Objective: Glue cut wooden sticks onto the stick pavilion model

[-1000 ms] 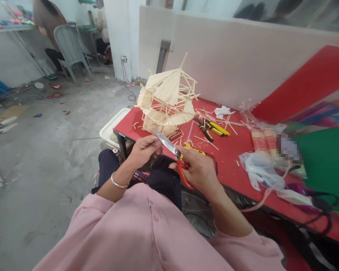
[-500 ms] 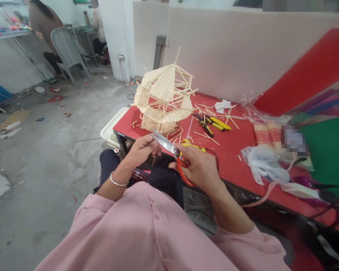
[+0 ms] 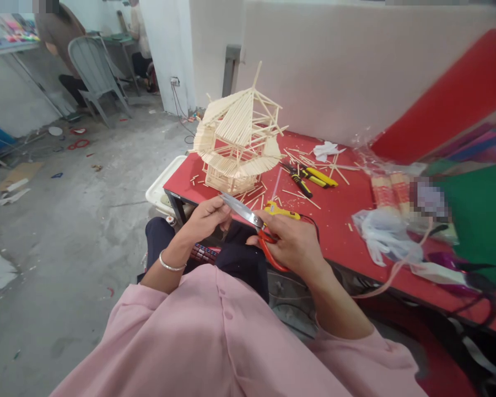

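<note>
My right hand (image 3: 294,242) grips red-handled scissors (image 3: 248,216), their blades pointing left toward my left hand (image 3: 206,218). The left hand's fingers are pinched together at the blade tips; what they hold is too small to make out. Both hands hover over my lap, just off the near left corner of a red table (image 3: 339,231). On that corner stands a house model (image 3: 237,143) built from thin wooden sticks.
Loose sticks, yellow-handled pliers (image 3: 310,179), a yellow tool (image 3: 281,211), crumpled plastic bags (image 3: 386,240) and coloured paper sheets lie on the table. A white tray (image 3: 162,184) sits beside its left end. A grey chair (image 3: 94,71) and seated people are far left.
The view has shifted slightly. My hands and the scissors keep the same pose, the blades a little lower toward the left fingers.
</note>
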`<state>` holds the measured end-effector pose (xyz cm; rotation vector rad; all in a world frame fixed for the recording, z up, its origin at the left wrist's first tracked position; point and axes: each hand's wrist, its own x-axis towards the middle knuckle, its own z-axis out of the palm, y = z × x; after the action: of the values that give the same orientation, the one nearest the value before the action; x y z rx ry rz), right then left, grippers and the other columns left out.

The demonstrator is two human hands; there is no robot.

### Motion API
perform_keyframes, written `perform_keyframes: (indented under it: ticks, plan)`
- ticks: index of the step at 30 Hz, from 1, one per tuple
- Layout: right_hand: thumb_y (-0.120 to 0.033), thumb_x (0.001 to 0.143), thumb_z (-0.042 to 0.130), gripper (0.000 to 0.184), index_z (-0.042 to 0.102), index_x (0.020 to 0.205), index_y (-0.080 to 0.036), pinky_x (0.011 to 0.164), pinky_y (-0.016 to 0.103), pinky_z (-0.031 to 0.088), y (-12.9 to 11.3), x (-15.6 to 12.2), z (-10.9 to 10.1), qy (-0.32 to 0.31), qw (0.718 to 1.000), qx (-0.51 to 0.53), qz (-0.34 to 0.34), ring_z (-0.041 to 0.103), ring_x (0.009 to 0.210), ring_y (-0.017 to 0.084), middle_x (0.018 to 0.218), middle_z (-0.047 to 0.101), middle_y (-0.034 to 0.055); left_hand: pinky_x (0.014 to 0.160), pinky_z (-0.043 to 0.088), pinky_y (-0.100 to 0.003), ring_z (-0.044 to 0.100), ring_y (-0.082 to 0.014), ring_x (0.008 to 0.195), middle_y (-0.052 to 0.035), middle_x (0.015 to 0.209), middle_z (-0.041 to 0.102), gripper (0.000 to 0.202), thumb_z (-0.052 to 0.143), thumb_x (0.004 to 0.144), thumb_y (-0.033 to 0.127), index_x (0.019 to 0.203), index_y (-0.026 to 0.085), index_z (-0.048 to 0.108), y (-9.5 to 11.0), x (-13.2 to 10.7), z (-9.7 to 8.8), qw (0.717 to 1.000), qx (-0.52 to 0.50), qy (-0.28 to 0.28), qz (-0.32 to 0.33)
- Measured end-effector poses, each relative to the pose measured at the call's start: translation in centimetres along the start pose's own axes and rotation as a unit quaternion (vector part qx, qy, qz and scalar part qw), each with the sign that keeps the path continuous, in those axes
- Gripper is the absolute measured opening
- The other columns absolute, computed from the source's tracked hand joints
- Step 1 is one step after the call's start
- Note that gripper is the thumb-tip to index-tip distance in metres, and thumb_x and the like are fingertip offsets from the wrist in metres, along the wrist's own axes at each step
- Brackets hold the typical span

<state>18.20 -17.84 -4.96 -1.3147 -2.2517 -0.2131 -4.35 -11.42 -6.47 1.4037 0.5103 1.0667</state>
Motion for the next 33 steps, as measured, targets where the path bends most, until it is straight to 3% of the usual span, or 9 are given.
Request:
perform_keyframes:
  ticks: [4,8,10,14,19,21,25,29,33]
  plan:
    - [-0.052,0.092,0.056,0.044,0.07,0.122,-0.024,0.063,0.027,0.039,2.6,-1.9,-0.8,0.032,0.987,-0.03,0.152,0.063,0.069,0.018,0.079,0.072,0.0054,0.058,0.048,-0.024,0.063,-0.0132,0.058,0.0007,0.06,0.064,0.041,0.062,0.092,0.059,0.084,0.019,0.055,0.1,0.1,0.3,1.0,-0.022,0.016,0.0]
    - [-0.061,0.087,0.051,0.05,0.073,0.113,-0.025,0.053,0.033,0.032,8.4,-5.7,-2.1,0.008,0.891,-0.158,0.426,0.054,0.055,0.023,0.065,0.064,0.0087,0.067,0.052,-0.027,0.07,-0.0171,0.07,-0.0047,0.072,0.073,0.042,0.065,0.089,0.06,0.084,0.021,0.051,0.1,0.4,0.8,0.998,-0.059,0.03,-0.022]
    - [-0.061,0.084,0.052,0.046,0.075,0.101,-0.026,0.05,0.037,0.028,11.6,-8.1,-2.3,-0.02,0.866,-0.173,0.469,0.042,0.045,0.022,0.053,0.051,0.0053,0.077,0.053,-0.03,0.07,-0.0185,0.084,-0.0078,0.084,0.074,0.041,0.07,0.086,0.057,0.079,0.019,0.057,0.1,0.7,1.2,0.998,-0.039,0.048,-0.003]
    - [-0.055,0.08,0.056,0.029,0.07,0.074,-0.03,0.05,0.041,0.029,15.4,-11.5,-1.8,-0.021,0.865,-0.157,0.477,0.039,0.043,0.024,0.047,0.036,0.0007,0.076,0.051,-0.028,0.063,-0.0155,0.082,-0.0059,0.083,0.07,0.034,0.083,0.076,0.048,0.07,0.018,0.071,-0.1,1.5,1.9,0.99,0.054,0.119,0.054]
    - [-0.051,0.09,0.044,0.049,0.073,0.111,-0.018,0.065,0.046,0.041,13.3,-10.7,-0.4,0.003,0.885,-0.2,0.421,0.064,0.081,0.037,0.087,0.067,0.0213,0.044,0.037,-0.022,0.046,-0.006,0.045,0.001,0.061,0.064,0.033,0.079,0.079,0.049,0.079,0.016,0.074,-0.5,1.6,2.5,0.99,-0.019,0.141,0.0]
    - [-0.051,0.089,0.045,0.051,0.07,0.119,-0.017,0.073,0.044,0.046,11.8,-9.2,0.7,-0.058,0.891,-0.128,0.432,0.066,0.093,0.035,0.1,0.071,0.0195,0.045,0.041,-0.021,0.055,-0.0083,0.049,-0.001,0.063,0.068,0.032,0.081,0.076,0.046,0.083,0.015,0.074,-0.5,1.5,2.7,0.988,-0.049,0.144,-0.017]
    - [-0.048,0.078,0.057,0.059,0.063,0.127,-0.015,0.08,0.04,0.05,10.2,-6.6,3.0,-0.204,0.855,-0.063,0.473,0.065,0.11,0.034,0.119,0.069,0.0186,0.043,0.045,-0.019,0.069,-0.0142,0.058,-0.0046,0.067,0.074,0.033,0.087,0.067,0.04,0.08,0.014,0.072,0.0,1.4,2.2,0.974,-0.106,0.194,-0.051]
    - [-0.043,0.08,0.054,0.059,0.06,0.13,-0.011,0.077,0.042,0.051,10.2,-5.5,4.1,-0.154,0.843,-0.108,0.504,0.067,0.107,0.036,0.122,0.066,0.0246,0.042,0.047,-0.017,0.074,-0.0166,0.062,-0.0064,0.082,0.079,0.041,0.09,0.064,0.038,0.091,0.015,0.071,0.5,1.3,0.8,0.961,-0.148,0.226,-0.069]
    - [-0.038,0.088,0.046,0.049,0.063,0.126,-0.012,0.08,0.042,0.05,9.8,-4.7,4.4,-0.119,0.876,-0.112,0.454,0.065,0.105,0.033,0.117,0.068,0.0231,0.042,0.046,-0.016,0.076,-0.0168,0.063,-0.0048,0.085,0.08,0.039,0.088,0.07,0.037,0.094,0.017,0.065,0.6,1.0,-0.3,0.954,-0.166,0.237,-0.082]
